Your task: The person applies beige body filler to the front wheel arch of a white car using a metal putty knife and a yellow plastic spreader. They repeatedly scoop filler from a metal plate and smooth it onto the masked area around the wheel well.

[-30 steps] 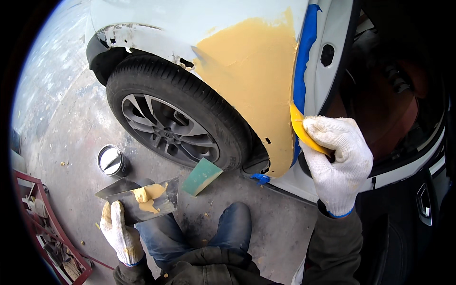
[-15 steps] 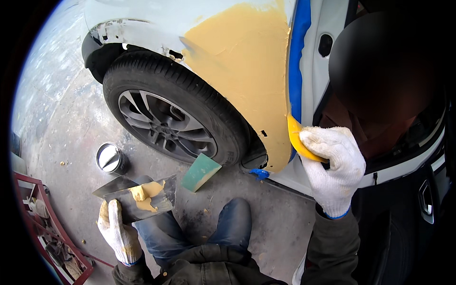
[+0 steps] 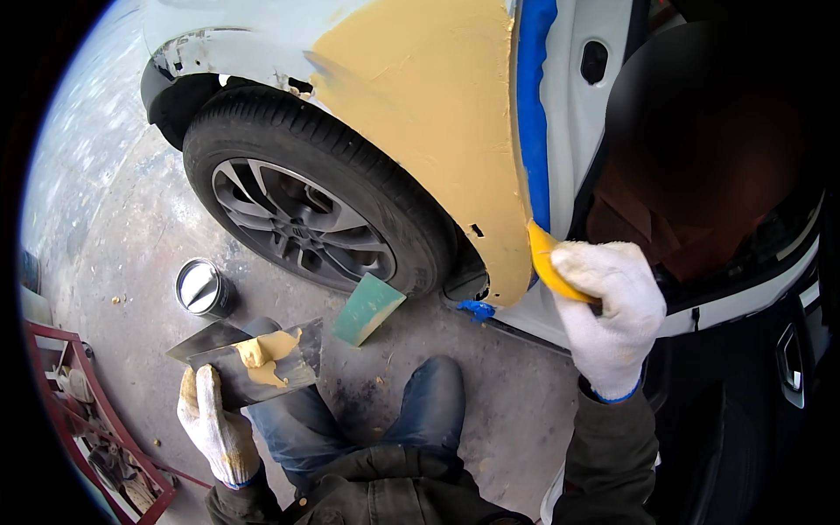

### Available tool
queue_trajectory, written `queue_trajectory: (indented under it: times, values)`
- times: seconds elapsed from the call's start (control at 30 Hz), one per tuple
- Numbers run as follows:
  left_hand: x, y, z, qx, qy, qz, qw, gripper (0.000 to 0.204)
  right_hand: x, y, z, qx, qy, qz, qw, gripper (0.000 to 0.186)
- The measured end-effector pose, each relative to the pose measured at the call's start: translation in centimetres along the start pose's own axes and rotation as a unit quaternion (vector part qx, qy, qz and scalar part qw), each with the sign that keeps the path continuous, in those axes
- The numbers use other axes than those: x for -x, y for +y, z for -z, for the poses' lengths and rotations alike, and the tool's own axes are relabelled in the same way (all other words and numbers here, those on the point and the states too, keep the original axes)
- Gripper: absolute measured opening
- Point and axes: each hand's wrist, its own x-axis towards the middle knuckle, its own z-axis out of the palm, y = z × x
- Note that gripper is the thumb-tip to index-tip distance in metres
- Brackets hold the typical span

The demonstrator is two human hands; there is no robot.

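In my gloved left hand are dark metal putty plates with a lump of beige filler on the upper one. My gloved right hand grips a flexible yellow spreader, bent, its tip at the edge of the filler-coated rear body panel beside blue masking tape. The panel has small ragged holes along the wheel arch. A green spreader with filler on it stands out low in front of the tyre.
A round metal can stands on the concrete floor. A red metal rack holding assorted items is at the lower left. At the right, the car's door opening shows a dark interior and a black door panel. My bent legs are below.
My right hand with the yellow spreader has moved slightly down along the panel's taped edge. The whole view has shifted a little, with the car higher and further left.
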Motion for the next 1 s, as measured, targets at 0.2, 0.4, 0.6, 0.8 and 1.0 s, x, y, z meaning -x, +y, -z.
queue_trajectory:
  times: [0.2, 0.4, 0.6, 0.8, 1.0]
  values:
    - [-0.1, -0.1, 0.4, -0.051, -0.003, -0.017, 0.999, 0.023, -2.2, -0.3, 0.3, 0.001, 0.049, 0.039, 0.998, 0.031]
    - [0.1, -0.9, 0.0, -0.077, 0.051, -0.057, 0.994, 0.024, -3.3, -1.0, -0.6, -0.006, 0.048, 0.050, 0.998, 0.028]
    - [-0.2, -0.5, 0.9, -0.146, 0.007, -0.057, 0.988, 0.022, -2.9, -0.5, -0.1, 0.014, 0.052, 0.065, 0.996, 0.033]
    - [-0.1, -0.4, -0.4, -0.010, 0.055, -0.020, 0.998, 0.025, -3.9, -0.8, -0.8, 0.016, 0.040, 0.091, 0.995, 0.032]
    - [-0.3, -0.6, 0.8, -0.005, 0.017, 0.002, 1.000, 0.025, -1.8, -0.5, -0.7, 0.038, 0.009, 0.073, 0.997, 0.030]
